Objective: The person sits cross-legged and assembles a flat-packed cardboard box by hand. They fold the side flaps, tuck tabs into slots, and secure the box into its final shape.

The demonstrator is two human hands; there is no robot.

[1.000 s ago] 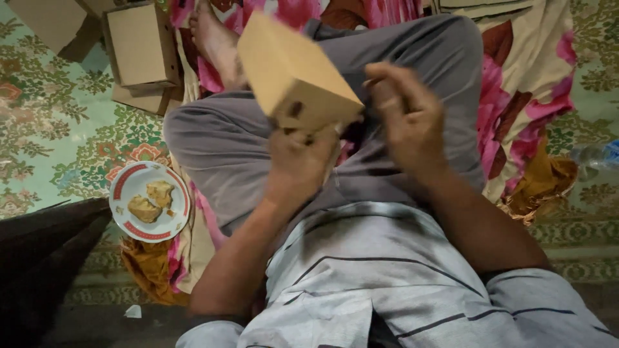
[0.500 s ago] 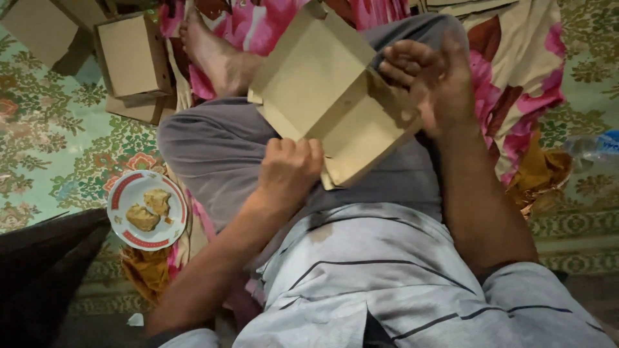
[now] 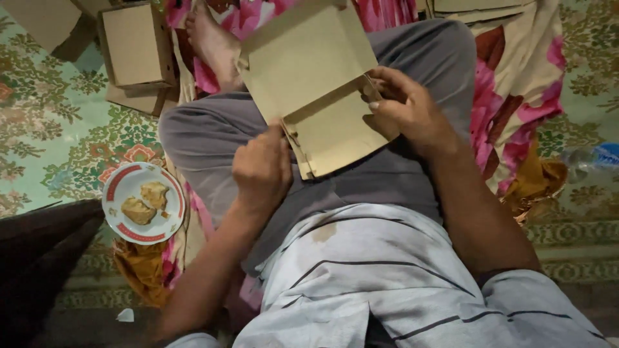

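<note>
A flat brown cardboard box blank (image 3: pixel 309 71), partly folded, rests over my lap on grey trousers. My left hand (image 3: pixel 261 171) grips its lower left edge with the fingers curled around the side flap. At the right edge, my right hand (image 3: pixel 406 109) pinches a flap, thumb and fingers pressed on the card. The upper panel tilts away from me toward my bare foot (image 3: pixel 213 42).
Folded cardboard boxes (image 3: pixel 135 45) stand stacked on the patterned floor mat at the upper left. A white plate with a red rim (image 3: pixel 143 203) holding two pieces of food lies left of my leg. Pink flowered cloth (image 3: pixel 509 103) spreads at the right, near a plastic bottle (image 3: pixel 593 158).
The closed box held up one second ago has been opened out and laid flat on my lap. Both hands moved lower, onto its side edges.
</note>
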